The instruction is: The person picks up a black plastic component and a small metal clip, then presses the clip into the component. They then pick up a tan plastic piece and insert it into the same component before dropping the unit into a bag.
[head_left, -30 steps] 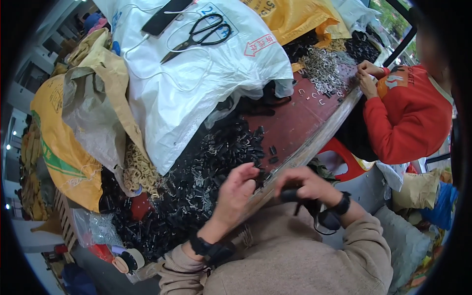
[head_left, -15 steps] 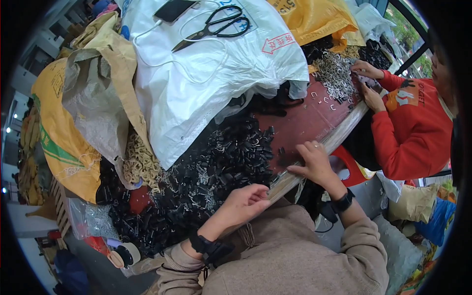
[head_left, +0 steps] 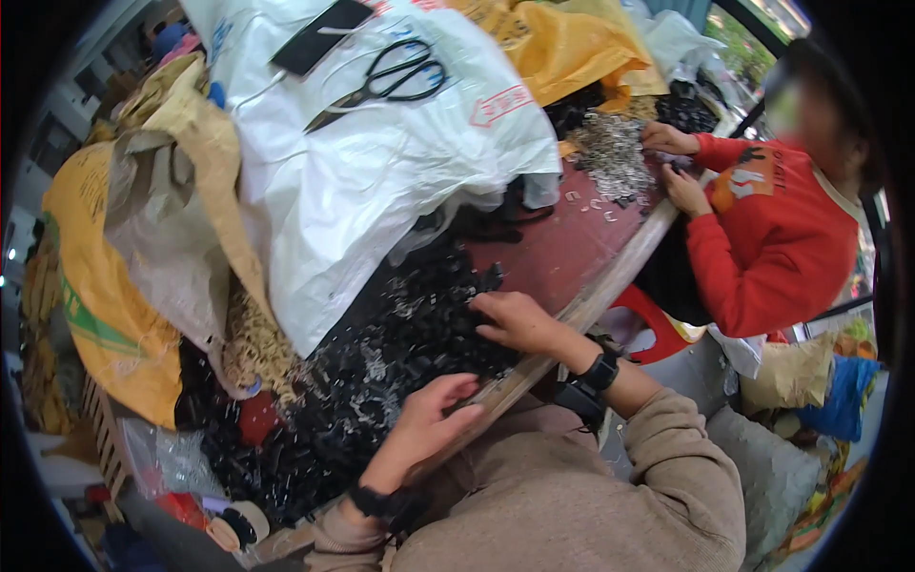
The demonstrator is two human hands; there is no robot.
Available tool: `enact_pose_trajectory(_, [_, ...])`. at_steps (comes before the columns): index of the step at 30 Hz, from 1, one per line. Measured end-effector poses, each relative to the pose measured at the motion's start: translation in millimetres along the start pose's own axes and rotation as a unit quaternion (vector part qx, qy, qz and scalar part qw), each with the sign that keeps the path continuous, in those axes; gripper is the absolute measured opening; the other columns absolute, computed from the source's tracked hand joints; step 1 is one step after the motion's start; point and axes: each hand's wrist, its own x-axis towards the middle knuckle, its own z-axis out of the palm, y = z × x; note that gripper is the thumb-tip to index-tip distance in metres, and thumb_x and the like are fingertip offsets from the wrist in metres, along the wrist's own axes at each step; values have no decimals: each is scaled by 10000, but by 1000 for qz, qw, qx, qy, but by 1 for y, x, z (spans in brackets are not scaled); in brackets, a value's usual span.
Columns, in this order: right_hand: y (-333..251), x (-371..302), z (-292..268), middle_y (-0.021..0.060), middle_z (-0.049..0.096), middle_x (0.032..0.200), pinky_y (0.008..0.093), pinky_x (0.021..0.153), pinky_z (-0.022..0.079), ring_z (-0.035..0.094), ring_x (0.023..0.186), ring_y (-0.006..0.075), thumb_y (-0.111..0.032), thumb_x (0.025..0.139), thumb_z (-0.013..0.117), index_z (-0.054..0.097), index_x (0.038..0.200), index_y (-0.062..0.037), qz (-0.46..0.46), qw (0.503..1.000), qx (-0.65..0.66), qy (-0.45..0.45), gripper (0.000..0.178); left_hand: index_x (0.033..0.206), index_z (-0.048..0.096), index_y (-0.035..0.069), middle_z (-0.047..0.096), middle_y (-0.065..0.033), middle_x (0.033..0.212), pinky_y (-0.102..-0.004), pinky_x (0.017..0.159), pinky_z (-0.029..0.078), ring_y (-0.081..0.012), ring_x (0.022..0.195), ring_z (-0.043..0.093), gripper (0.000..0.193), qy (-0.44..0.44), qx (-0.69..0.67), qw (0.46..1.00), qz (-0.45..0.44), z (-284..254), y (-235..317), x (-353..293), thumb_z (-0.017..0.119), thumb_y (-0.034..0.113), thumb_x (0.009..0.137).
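Far left: yellow sack (head_left: pixel 119 305); lower left to centre, heap of small black pieces (head_left: pixel 348 419) on a red tabletop (head_left: pixel 558 250), left hand (head_left: pixel 426 425) at its near edge, fingers curled, thumb set apart by a visible gap. Centre: right hand (head_left: pixel 522 324) over the heap's right side, thumb and forefinger narrowly spaced; cannot tell whether they grip a piece. Upper right: silvery metal hooks (head_left: pixel 613 154) beside a co-worker (head_left: pixel 777 243) in red.

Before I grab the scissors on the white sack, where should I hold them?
Best gripped, I'd say, by the black loop handles of the scissors, coming from the right: the loops lie that way, while the blades point lower left.
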Motion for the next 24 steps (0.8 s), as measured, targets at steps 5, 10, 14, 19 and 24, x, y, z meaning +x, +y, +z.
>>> enact_pose_trajectory(5, [0, -9, 4, 159, 532, 833, 420, 644, 434, 532, 793, 339, -184, 705, 588, 479, 894, -49, -27, 997, 60, 36, 257, 1143, 461, 12, 564, -96, 1012, -250, 762, 438, -156, 917, 543, 382, 145, -51, 986, -59, -58, 6, -40, 551, 22, 772])
enact_pose_trajectory(10, [-3, -16, 8, 151, 531, 840, 415, 649, 433, 530, 802, 337, -201, 719, 586, 479, 905, -47, -5, 997, 73, 28, 265, 1100, 474, -17, 566, -107, 966, -264, 693, 453, -160, 784, 559, 379, 333, 185, 924, -23, -127, -27, -69, 584, 22, 739])
enact_pose_trajectory(14, [-1, -21, 12, 145, 533, 830, 411, 646, 434, 532, 785, 337, -209, 729, 584, 484, 915, -47, 7, 994, 106, 35, 266, 1059, 488, -37, 565, -150, 906, -298, 664, 453, -233, 728, 567, 382, 441, 359, 820, -68, -154, -31, -67, 606, 17, 699])
enact_pose_trajectory(19, [1, -23, 16, 135, 543, 817, 402, 640, 436, 541, 765, 328, -212, 734, 586, 490, 919, -48, 16, 993, 107, 56, 265, 998, 505, -47, 554, -180, 787, -351, 613, 437, -312, 651, 543, 359, 412, 523, 746, 1, -181, -54, -55, 618, 7, 662])
enact_pose_trajectory(24, [5, -23, 18, 132, 550, 792, 384, 617, 442, 551, 736, 315, -203, 731, 594, 511, 898, -42, -5, 990, 112, 86, 246, 934, 531, -21, 555, -159, 689, -376, 584, 419, -319, 627, 539, 286, 393, 438, 800, -117, -187, -51, -53, 618, 21, 665])
